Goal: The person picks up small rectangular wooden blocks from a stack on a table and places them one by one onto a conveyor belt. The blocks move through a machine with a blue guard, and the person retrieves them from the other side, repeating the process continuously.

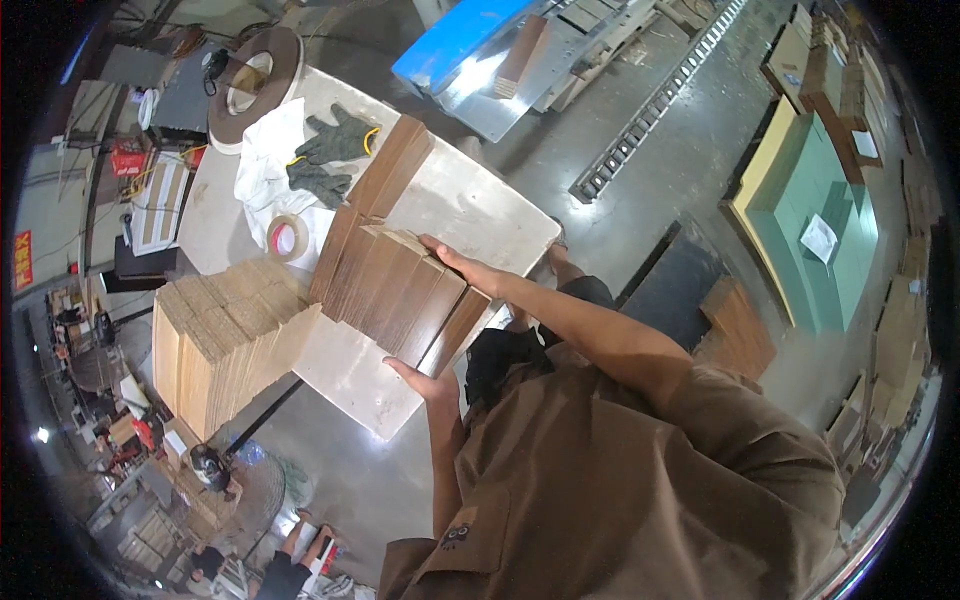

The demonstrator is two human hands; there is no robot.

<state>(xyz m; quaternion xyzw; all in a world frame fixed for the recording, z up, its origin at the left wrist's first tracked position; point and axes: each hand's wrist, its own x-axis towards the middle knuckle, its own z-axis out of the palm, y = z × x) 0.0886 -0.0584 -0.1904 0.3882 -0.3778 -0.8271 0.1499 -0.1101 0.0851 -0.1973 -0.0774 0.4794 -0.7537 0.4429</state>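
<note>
A row of brown wood-grain boards (395,290), packed face to face, rests on a pale tabletop (470,190) in front of me. Both hands clasp it at its near part, one at each end. My right hand (468,270) presses on the far end, thumb along the upper edge, other fingers partly hidden. At the opposite end my left hand (428,383) is braced with its thumb stretched along the boards; its other fingers are mostly hidden. More brown boards (392,168) continue the row away from me. Beside them leans a thick stack of raw tan boards (225,330).
Dark work gloves (335,150), a white cloth (268,165), a tape roll (288,238) and a large edge-band coil (270,75) lie on the table. Beyond stands a blue-and-metal machine (470,60). Green panels (825,220) stand at right; people work at lower left.
</note>
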